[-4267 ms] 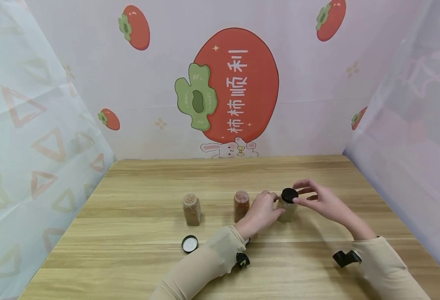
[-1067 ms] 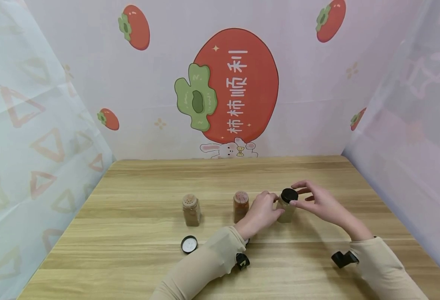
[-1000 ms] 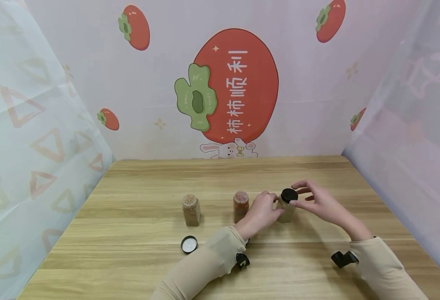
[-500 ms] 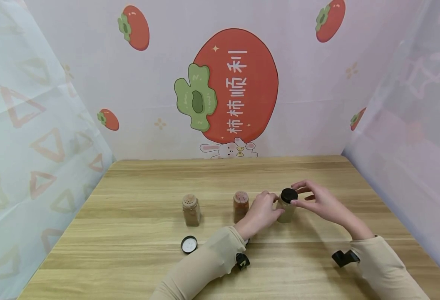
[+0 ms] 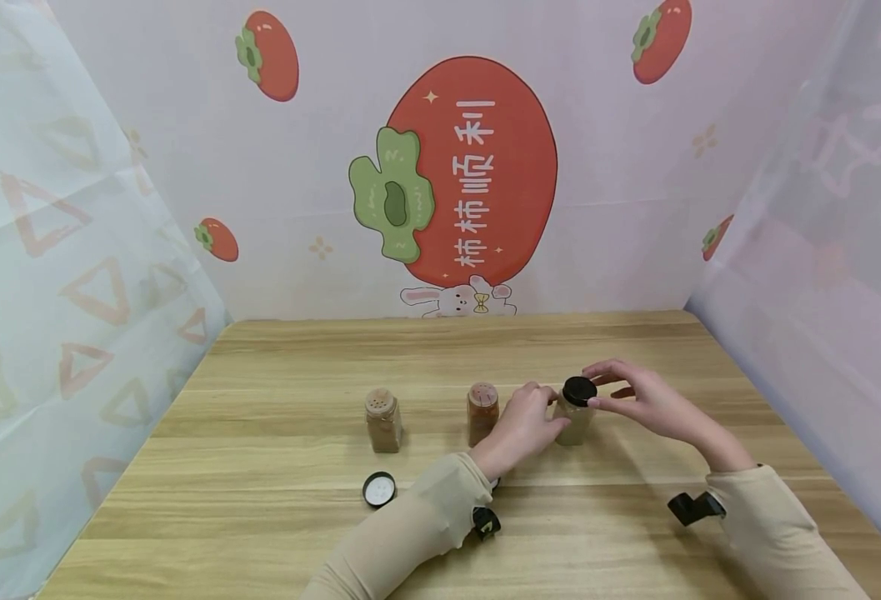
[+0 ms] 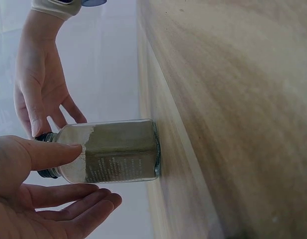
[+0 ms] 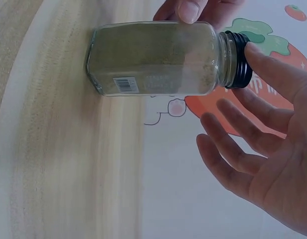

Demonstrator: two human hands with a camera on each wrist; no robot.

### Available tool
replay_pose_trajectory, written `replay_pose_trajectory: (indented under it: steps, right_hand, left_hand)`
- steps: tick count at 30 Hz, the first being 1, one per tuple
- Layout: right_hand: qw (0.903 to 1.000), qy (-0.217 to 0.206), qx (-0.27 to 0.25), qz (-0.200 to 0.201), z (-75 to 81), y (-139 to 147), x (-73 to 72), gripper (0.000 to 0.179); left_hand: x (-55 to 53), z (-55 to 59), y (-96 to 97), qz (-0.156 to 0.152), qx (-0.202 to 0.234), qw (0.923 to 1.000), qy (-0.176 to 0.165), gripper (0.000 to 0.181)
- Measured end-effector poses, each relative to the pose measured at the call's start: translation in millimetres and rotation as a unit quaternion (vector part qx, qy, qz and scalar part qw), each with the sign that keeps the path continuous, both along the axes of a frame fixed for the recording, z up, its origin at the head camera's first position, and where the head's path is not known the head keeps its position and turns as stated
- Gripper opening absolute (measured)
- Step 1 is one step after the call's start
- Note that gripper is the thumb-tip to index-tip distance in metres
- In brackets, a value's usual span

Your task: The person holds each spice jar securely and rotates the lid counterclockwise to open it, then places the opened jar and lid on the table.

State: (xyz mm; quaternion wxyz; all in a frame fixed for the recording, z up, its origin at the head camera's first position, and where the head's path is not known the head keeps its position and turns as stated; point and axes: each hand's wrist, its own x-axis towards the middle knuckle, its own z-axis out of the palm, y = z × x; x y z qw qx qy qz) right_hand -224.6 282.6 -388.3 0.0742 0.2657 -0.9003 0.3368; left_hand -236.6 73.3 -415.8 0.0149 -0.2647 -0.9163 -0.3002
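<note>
A square glass spice jar point(image 5: 572, 427) of greenish powder stands upright on the table, its black screw cap point(image 5: 579, 390) on top. My left hand point(image 5: 526, 421) holds the jar's body between thumb and fingers, as the left wrist view shows at the jar's shoulder point(image 6: 76, 169). On the cap's rim, my right hand point(image 5: 646, 402) pinches with thumb and index finger; its other fingers fan out below in the right wrist view point(image 7: 272, 129). The cap sits on the jar's threaded neck point(image 7: 224, 59). Powder fills most of the jar, with a paler layer near the neck.
Two uncapped shakers with holed tops stand to the left: one with brown powder point(image 5: 384, 425), one with reddish powder point(image 5: 483, 412). A black cap point(image 5: 379, 489) lies with its white liner up. Another cap point(image 5: 495, 482) is mostly hidden by my left sleeve.
My right thumb and wrist have shifted slightly to the right around the cap over the last half second. The left hand, the jar and the other shakers stay in place.
</note>
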Motion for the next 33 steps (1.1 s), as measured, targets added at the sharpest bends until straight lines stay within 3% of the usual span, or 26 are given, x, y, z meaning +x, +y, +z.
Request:
replay_pose_trajectory:
  steps: [23, 33]
  right_hand:
    - [0.9993, -0.020, 0.013, 0.028, 2.8, 5.7, -1.6, 0.034]
    - [0.9998, -0.009, 0.000, -0.017, -4.7, 1.0, 1.4, 0.040]
  left_hand:
    - [-0.7, 1.5, 0.0, 0.003, -0.011, 0.9999, 0.001, 0.035]
    - [-0.4, 0.0, -0.3, 0.001, -0.005, 1.0000, -0.005, 0.036]
